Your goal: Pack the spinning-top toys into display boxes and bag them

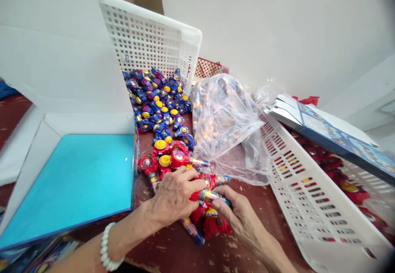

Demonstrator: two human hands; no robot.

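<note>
My left hand, with a pale bead bracelet at the wrist, is closed over the red head of a red toy with a printed tube. My right hand pinches the blue end of that same tube between thumb and fingers. Beneath and around both hands lie several similar red toys, some with tubes attached and round yellow discs on top. One red toy rests just below my right hand. Much of the held toy's head is hidden by my left fingers.
Blue toys spill from a tipped white basket. Beside them sits a clear plastic bag of small tubes. An open box with a turquoise interior stands left. At right, folded printed boxes lie across a white crate of red toys.
</note>
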